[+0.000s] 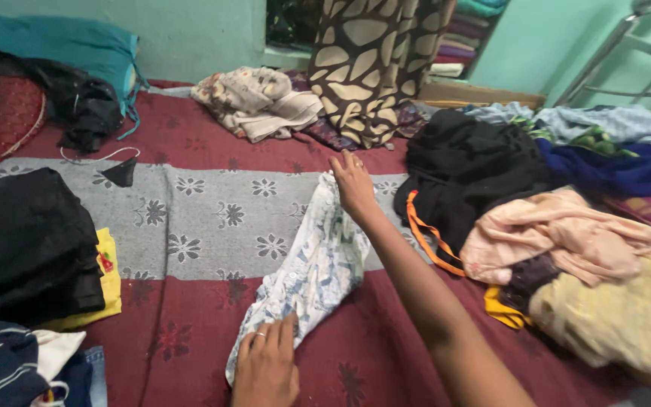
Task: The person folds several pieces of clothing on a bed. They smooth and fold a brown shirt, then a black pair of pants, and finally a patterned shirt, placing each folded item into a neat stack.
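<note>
A white garment with a pale blue print [312, 264] lies stretched out on the bedspread [212, 218]. My right hand [353, 183] grips its far end, with my arm reaching across the bed. My left hand [267, 367], with a ring on one finger, presses flat on its near end, fingers together. The cloth runs slantwise between the two hands.
A heap of loose clothes [559, 241] in black, peach, yellow and blue fills the right side. Folded dark clothes on a yellow piece [32, 249] sit at left. A cream bundle [258, 102] and a patterned hanging cloth [374, 60] lie at the far edge.
</note>
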